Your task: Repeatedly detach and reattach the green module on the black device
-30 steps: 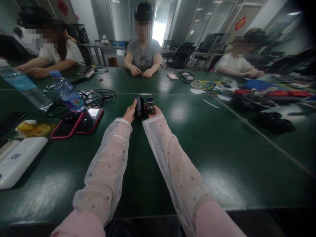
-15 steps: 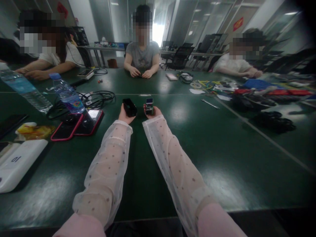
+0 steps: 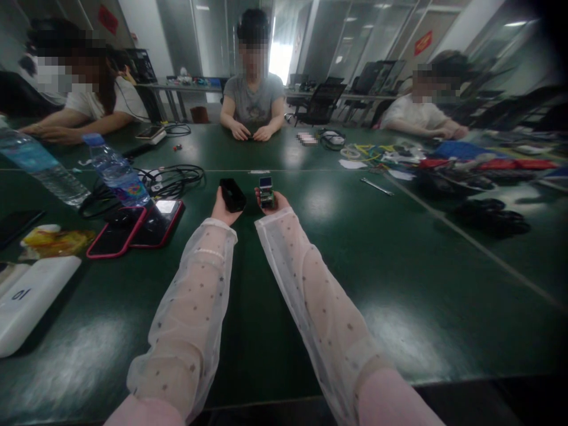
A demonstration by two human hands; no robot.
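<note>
My left hand (image 3: 222,210) is closed around a black open-topped case (image 3: 233,195), a small box whose hollow inside faces me. Just to its right, my right hand (image 3: 278,204) grips a small green circuit board (image 3: 267,198) with a little screen (image 3: 265,182) standing up at its top. The case and the board are held apart, side by side above the dark green table (image 3: 337,284). Fingers behind both things are partly hidden. Sheer dotted sleeves cover both forearms.
Left of my hands lie two red-edged phones (image 3: 116,234), coiled black cables (image 3: 177,177), water bottles (image 3: 116,171) and a white power bank (image 3: 39,302). Rightward are a wrench (image 3: 376,187), a black bundle (image 3: 492,218) and a heap of cables (image 3: 368,152). Several people sit around the table.
The board and its screen have tilted slightly in my right hand. My left hand still holds the case in almost the same place. The whole view has shifted a little.
</note>
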